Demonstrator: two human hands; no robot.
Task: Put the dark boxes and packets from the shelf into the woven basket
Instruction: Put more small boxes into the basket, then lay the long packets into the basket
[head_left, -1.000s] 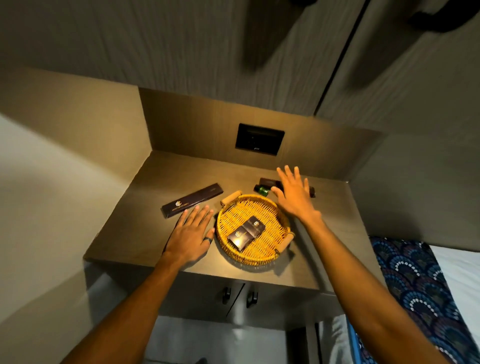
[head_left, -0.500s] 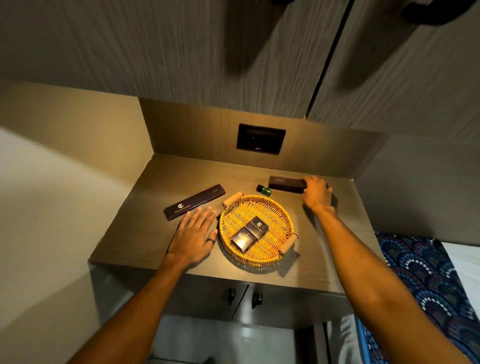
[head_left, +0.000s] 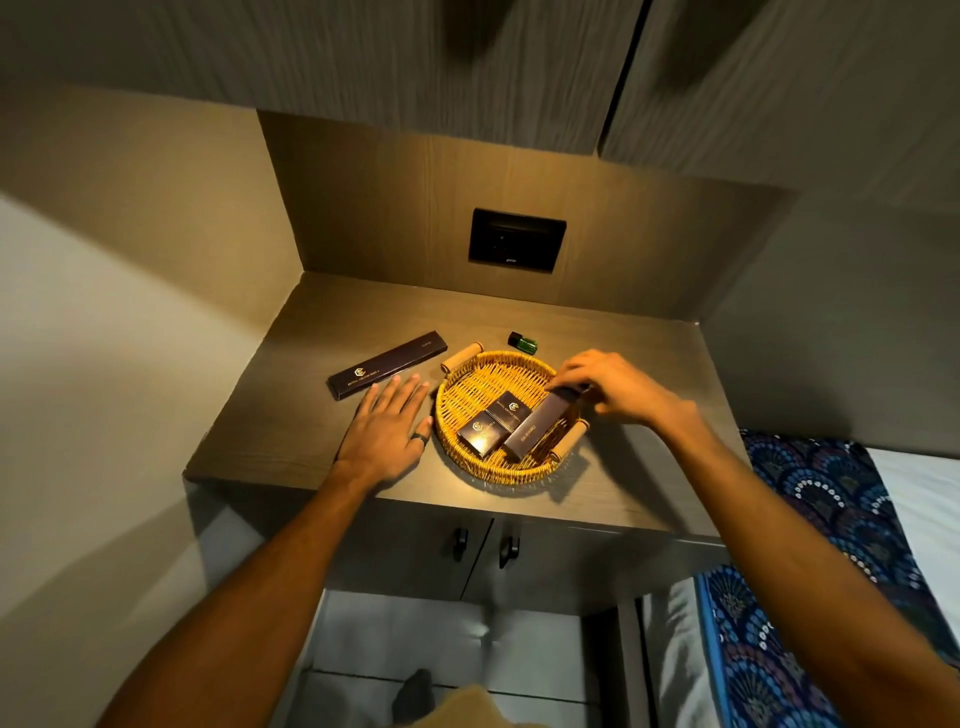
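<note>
His right hand (head_left: 618, 389) pinches a long dark box (head_left: 540, 425) in the woven basket (head_left: 470, 470), left hand (head_left: 387, 431) flat, fingers spread, on the shelf (head_left: 270, 441).

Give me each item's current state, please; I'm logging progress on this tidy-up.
Woven basket: on the shelf, partly filled.
Two small dark boxes: lying side by side in the basket.
Dark box: held at its far end by the right hand, lower end in the basket.
Long dark box: on the shelf, outside the basket.
Green bottle: lying behind the basket.
Left hand: flat, open.
Cabinet doors: shut.
</note>
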